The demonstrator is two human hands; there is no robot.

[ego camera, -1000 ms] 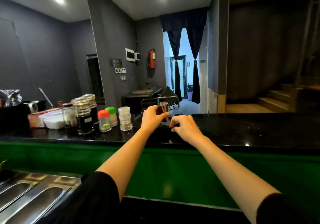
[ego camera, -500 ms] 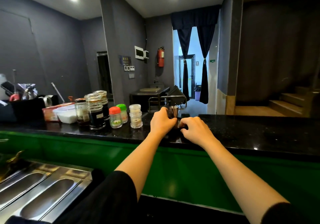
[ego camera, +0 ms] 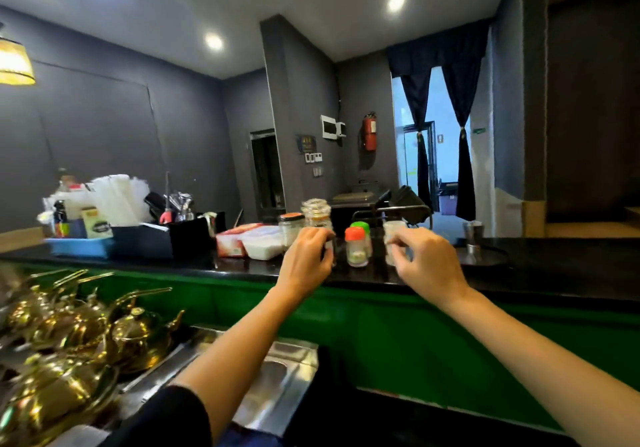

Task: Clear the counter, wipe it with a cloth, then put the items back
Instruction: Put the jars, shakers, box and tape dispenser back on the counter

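On the black counter (ego camera: 554, 259) stands a row of small items. My left hand (ego camera: 306, 259) curls its fingers round a tall glass jar with dark contents (ego camera: 316, 211). My right hand (ego camera: 427, 263) pinches a small clear stacked container (ego camera: 393, 230) at the right end of the row. Between my hands stand a red-capped bottle (ego camera: 356, 249) and, behind it, a green-capped bottle (ego camera: 360, 226). A jar with a red-and-black lid (ego camera: 291, 226) stands left of the tall jar. A steel cup (ego camera: 472, 235) sits on a round black tray (ego camera: 493, 258) further right.
A white plastic box (ego camera: 263, 244) and a red packet (ego camera: 230, 238) lie left of the jars. Beyond them are a black organiser (ego camera: 187, 235) and a blue tray (ego camera: 79, 246) full of supplies. Gold teapots (ego camera: 69, 335) and a steel sink (ego camera: 277, 387) sit below the counter.
Both hands have left the steel cup and tray and moved left to the jars. The left now grips the tall jar, the right the clear container. My view turned left.
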